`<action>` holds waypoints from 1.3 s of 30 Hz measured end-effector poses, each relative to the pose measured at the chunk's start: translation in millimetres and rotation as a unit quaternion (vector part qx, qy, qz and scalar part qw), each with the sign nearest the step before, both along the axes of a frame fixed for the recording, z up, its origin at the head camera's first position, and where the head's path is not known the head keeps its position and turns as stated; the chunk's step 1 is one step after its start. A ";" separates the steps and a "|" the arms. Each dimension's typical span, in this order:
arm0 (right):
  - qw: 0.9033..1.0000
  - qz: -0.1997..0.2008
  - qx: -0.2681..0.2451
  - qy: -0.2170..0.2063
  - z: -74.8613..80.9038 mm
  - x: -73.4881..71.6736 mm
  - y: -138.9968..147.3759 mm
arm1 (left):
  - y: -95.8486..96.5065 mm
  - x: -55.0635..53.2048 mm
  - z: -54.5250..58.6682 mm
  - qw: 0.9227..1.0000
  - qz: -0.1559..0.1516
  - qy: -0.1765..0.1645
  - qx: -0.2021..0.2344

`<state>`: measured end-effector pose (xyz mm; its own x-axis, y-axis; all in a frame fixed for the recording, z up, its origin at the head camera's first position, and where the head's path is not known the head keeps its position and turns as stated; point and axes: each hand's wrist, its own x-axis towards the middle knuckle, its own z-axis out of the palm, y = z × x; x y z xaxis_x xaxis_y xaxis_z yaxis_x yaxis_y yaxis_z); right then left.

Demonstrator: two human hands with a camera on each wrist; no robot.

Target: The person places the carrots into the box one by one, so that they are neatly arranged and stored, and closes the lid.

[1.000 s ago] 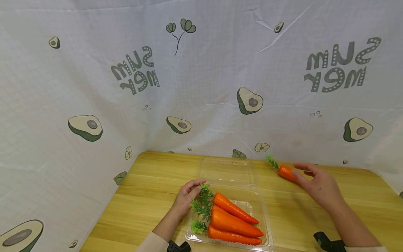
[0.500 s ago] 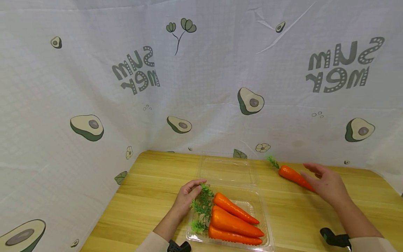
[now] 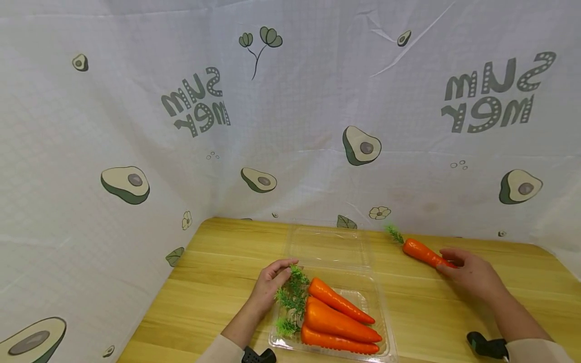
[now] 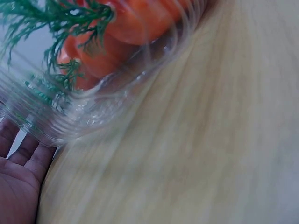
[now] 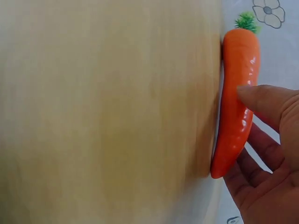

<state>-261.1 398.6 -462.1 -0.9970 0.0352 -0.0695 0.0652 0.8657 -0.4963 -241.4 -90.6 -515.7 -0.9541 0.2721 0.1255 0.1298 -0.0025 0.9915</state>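
My right hand (image 3: pixel 474 272) holds an orange carrot (image 3: pixel 419 250) by its narrow end, off to the right on the table. In the right wrist view the thumb lies across the carrot (image 5: pixel 240 70), with the other fingers behind it. Its green top points away to the left. My left hand (image 3: pixel 268 287) holds the far left corner of a clear plastic container (image 3: pixel 386 322), thumb over the rim. In the left wrist view its fingers (image 4: pixel 39 158) lie against the outer wall. Inside are three carrots (image 3: pixel 340 320), their leafy green tops (image 3: pixel 290 297) close to the left thumb.
The container's clear lid (image 3: pixel 329 244) lies folded back on the wooden table (image 3: pixel 209 282). A white curtain (image 3: pixel 299 106) with avocado prints stands behind the table and along its left side. Dark camera mounts (image 3: pixel 485 347) sit at both wrists.
My right hand has slid along the carrot from near its middle, a little right and nearer, to its narrow end, and its fingers have closed there. The left hand and container stayed put.
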 end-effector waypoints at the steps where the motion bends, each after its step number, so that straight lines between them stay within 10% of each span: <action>1: 1.000 0.003 0.006 0.002 -0.6 0.1 -0.2 | 0.2 0.2 0.1 1.000 0.002 -0.001 0.000; 16: 0.996 0.045 0.076 0.008 3.3 2.0 -9.1 | 1.1 0.4 0.7 1.000 0.009 -0.008 0.004; 39: 0.996 0.047 0.053 0.057 34.0 19.9 -41.5 | 0.7 1.7 1.1 1.000 0.009 -0.004 -0.001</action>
<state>-241.3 357.1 -428.1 -0.9973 -0.0584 0.0434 -0.0710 0.9135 -0.4006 -239.7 -89.9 -514.6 -0.9596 0.2557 0.1178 0.1223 0.0018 0.9925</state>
